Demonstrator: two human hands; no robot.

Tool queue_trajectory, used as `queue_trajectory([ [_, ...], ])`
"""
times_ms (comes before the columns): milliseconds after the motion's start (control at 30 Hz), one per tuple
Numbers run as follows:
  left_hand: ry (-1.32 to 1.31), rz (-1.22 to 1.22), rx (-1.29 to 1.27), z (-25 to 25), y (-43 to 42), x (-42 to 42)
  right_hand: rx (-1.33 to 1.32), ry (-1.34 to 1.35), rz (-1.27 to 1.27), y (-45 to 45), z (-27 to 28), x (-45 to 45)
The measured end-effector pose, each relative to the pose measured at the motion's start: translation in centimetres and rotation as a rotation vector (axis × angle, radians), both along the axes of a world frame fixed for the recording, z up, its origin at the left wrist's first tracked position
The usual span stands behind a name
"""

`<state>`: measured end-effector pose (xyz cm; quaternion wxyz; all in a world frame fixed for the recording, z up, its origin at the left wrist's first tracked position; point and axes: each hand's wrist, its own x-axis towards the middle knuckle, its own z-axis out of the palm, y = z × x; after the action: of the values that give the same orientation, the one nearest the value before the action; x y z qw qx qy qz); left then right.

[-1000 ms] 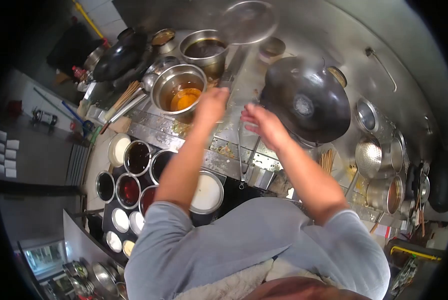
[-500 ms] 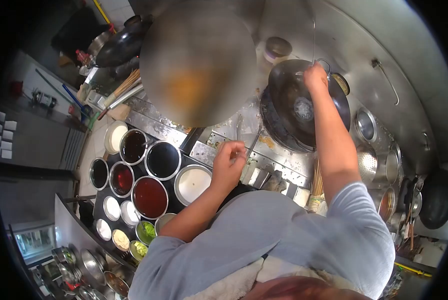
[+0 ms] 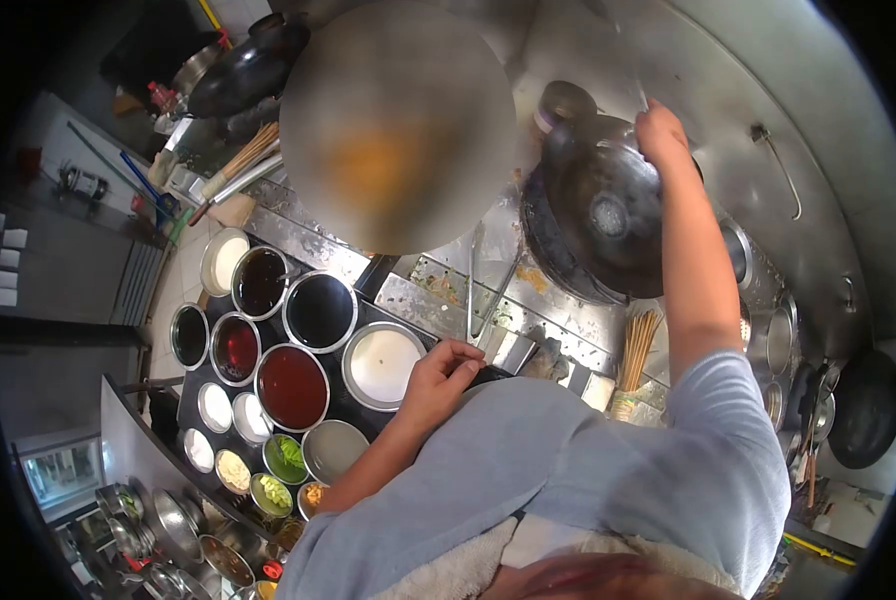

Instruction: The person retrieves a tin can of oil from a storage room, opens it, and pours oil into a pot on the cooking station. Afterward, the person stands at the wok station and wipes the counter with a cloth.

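Observation:
My right hand (image 3: 661,133) is closed at the far upper rim of a dark wok (image 3: 593,215). A thin, blurred metal rod (image 3: 640,90) rises from the fist; its lower end is hidden. The wok leans on a burner ring (image 3: 540,240), and a pale round patch shows inside it. My left hand (image 3: 442,380) is curled at the near counter edge, thumb and forefinger close together. Whether anything lies between them cannot be made out. Just beyond its fingertips are the ends of two long metal handles (image 3: 471,300), beside a pan of white contents (image 3: 380,367).
At left stand several pans of sauces (image 3: 292,388) and small bowls of chopped greens (image 3: 285,457). A bamboo brush (image 3: 636,350) stands right of centre. A blurred round shape (image 3: 398,120) covers the upper middle of the view. A faucet (image 3: 776,170) is on the back wall.
My right hand has moved up and right with the rod, and the wok's tilt has changed. My left hand has come back toward my body, down and left.

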<state>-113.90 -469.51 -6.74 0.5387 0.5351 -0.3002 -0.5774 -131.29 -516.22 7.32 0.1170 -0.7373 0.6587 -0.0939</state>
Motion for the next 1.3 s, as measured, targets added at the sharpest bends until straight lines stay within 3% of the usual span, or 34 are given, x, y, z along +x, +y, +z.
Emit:
queue_trajectory([
  [33,0.007,-0.009,0.003,-0.2,0.1,0.0,0.133,-0.186,-0.068,5.0,4.5,0.8],
  [100,0.005,-0.023,0.014,-0.4,0.2,0.3,-0.226,0.126,0.098,1.5,2.1,-3.7],
  [200,0.000,-0.026,0.033,-0.5,0.3,0.5,0.089,0.162,0.093,3.3,8.2,-5.8],
  [300,0.005,-0.025,0.034,-0.7,0.5,0.5,0.238,0.438,0.121,1.9,10.0,-4.6],
  [400,-0.004,-0.018,0.049,-1.2,1.2,0.2,0.241,0.402,-0.023,-1.0,7.0,-1.8],
  [500,-0.004,0.004,0.066,-1.4,1.9,0.1,0.104,0.652,0.316,-5.1,1.3,0.1],
  [600,-0.025,0.033,0.071,-1.4,2.5,0.1,0.132,0.422,0.122,-5.2,-2.2,2.1],
  [700,-0.039,0.062,0.067,-1.5,3.3,0.3,0.017,0.345,0.181,-4.6,-2.6,2.6],
  [767,-0.045,0.070,0.096,-1.3,3.8,0.3,0.209,-0.210,0.088,-2.8,-1.5,3.0],
  [833,-0.026,0.060,0.081,-1.7,3.9,0.2,0.333,-0.638,0.150,0.9,0.5,4.1],
  [933,-0.029,0.037,0.069,-1.3,3.6,0.3,0.531,-0.954,0.285,5.8,0.8,6.9],
  [1000,-0.029,0.043,0.038,-1.0,3.2,0.3,0.650,-1.080,0.244,8.7,0.1,9.8],
  [1133,-0.048,0.053,-0.011,-0.2,3.5,0.5,1.016,-1.342,0.145,10.4,-7.0,15.8],
  [1300,-0.077,0.038,0.004,0.2,4.1,0.4,0.968,-1.351,0.065,13.5,-10.6,19.4],
])
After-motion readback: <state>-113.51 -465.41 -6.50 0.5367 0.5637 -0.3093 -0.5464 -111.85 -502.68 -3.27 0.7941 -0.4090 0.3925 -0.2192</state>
